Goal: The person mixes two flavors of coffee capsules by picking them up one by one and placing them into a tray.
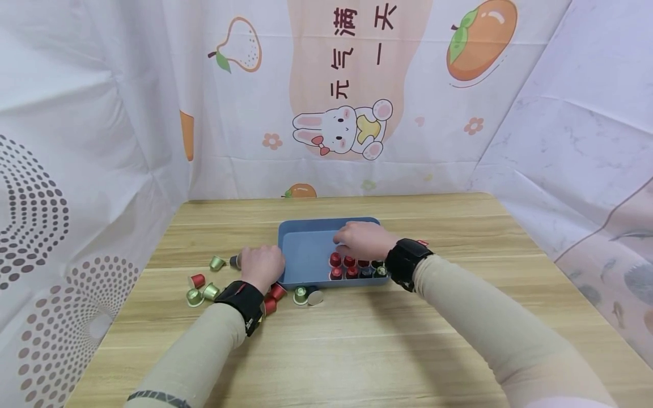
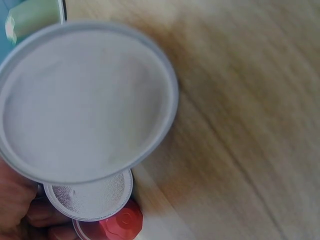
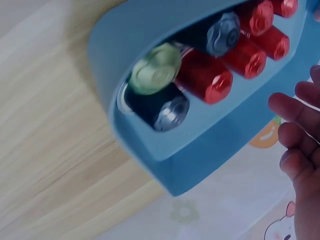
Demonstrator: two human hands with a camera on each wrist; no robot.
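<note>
Sitting near right fingers: red capsules

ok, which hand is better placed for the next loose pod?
Probably the left hand: it's right by the loose pods. The right hand is farther off, at the tray.

Head view downward; wrist views close; tray in head and right

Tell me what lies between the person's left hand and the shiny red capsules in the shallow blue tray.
In the head view, just the bare floor of the blue tray shows between the left hand and the red capsules.
</note>
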